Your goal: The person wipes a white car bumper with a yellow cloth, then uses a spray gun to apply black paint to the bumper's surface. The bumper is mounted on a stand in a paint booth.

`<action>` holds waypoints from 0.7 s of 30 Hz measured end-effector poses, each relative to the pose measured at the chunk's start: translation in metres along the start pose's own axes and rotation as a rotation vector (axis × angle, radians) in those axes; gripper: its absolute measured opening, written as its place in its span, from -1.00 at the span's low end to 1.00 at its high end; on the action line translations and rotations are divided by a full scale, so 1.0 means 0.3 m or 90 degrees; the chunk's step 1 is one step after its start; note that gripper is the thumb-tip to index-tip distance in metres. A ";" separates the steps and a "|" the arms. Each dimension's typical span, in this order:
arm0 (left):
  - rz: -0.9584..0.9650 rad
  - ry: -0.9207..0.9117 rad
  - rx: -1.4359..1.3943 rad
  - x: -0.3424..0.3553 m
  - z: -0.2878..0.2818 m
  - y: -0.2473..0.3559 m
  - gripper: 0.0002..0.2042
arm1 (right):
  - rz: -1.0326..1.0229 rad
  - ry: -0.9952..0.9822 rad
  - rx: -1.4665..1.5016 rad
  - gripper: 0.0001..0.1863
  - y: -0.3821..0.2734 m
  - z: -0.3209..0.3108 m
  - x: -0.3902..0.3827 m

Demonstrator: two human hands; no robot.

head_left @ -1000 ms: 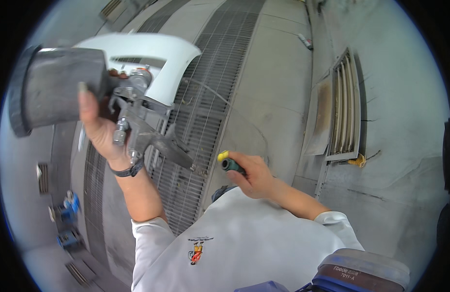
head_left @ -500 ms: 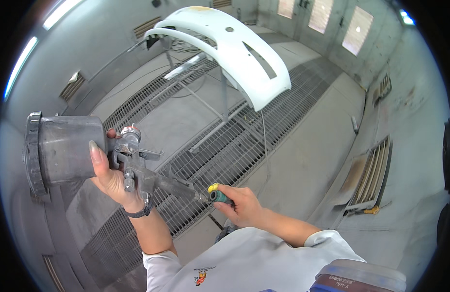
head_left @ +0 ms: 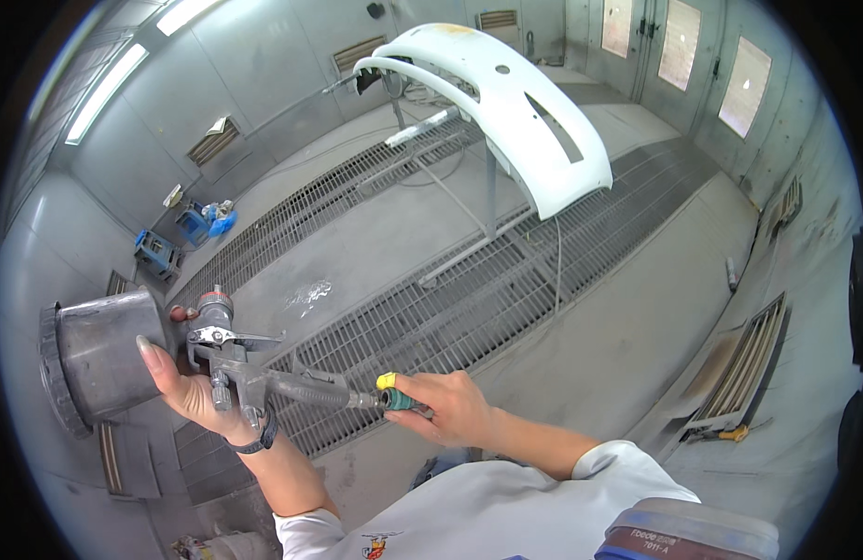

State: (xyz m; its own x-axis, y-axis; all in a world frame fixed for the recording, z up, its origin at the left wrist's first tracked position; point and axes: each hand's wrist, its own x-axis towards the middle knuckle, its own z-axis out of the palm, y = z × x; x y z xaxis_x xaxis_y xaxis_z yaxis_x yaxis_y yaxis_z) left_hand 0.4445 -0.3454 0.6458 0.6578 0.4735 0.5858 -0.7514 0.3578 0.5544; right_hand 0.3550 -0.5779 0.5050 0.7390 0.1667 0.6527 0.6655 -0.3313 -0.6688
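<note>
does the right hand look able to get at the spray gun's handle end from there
Likely yes: the right hand holds the green coupler right by the spray gun's handle end, and nothing visible blocks the way.

Blue stools (head_left: 158, 252) stand near floor grating (head_left: 301, 205), windowed doors (head_left: 679, 47) farther right.

A white short-sleeved fabric shirt (head_left: 506, 504) was worn, marked with a small red-and-yellow figure (head_left: 376, 545). Beyond the shirt's left sleeve (head_left: 306, 536), a dark narrow wristband (head_left: 266, 436) was fastened; toward its right, a translucent-capped, reddish-brown respirator filter (head_left: 688, 534) was seen.
</note>
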 end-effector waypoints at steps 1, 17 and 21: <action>0.008 0.013 -0.001 -0.020 0.004 0.014 -0.46 | 0.006 0.003 0.010 -0.51 -0.021 0.005 -0.019; -0.009 -0.050 -0.111 -0.048 -0.010 0.195 -0.21 | 0.223 -0.288 0.487 -0.55 -0.141 0.107 -0.027; 0.071 -0.050 0.057 -0.048 -0.110 0.153 -0.47 | 0.365 -0.399 0.430 -0.39 -0.099 0.207 0.022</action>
State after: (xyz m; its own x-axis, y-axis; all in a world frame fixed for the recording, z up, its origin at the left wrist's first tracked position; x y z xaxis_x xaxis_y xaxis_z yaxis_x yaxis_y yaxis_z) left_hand 0.3988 -0.3092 0.6432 0.5754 0.4404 0.6892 -0.8145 0.2323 0.5316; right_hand 0.3466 -0.5094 0.5070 0.7527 0.6582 0.0108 -0.0174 0.0362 -0.9992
